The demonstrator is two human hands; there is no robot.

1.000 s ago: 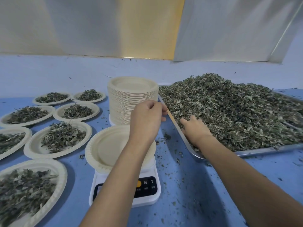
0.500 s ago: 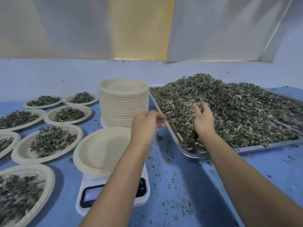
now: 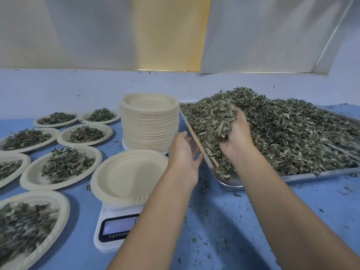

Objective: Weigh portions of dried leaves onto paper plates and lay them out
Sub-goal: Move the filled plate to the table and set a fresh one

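An empty paper plate (image 3: 126, 176) sits on the white digital scale (image 3: 115, 228). Right of it a metal tray (image 3: 229, 182) holds a big heap of dried leaves (image 3: 288, 133). My right hand (image 3: 236, 137) is raised over the tray's left part, fingers curled around a handful of leaves (image 3: 219, 118). My left hand (image 3: 184, 152) hovers between the plate and the tray edge, palm turned toward the tray, fingers loose and holding nothing.
A tall stack of paper plates (image 3: 149, 121) stands behind the scale. Several plates filled with leaves (image 3: 62, 166) lie on the blue table (image 3: 224, 221) to the left. Leaf crumbs are scattered over the table in front of the tray.
My right hand scooped into the heap and lifted a handful of leaves. My left hand opened its curled fingers and moved toward the tray edge.
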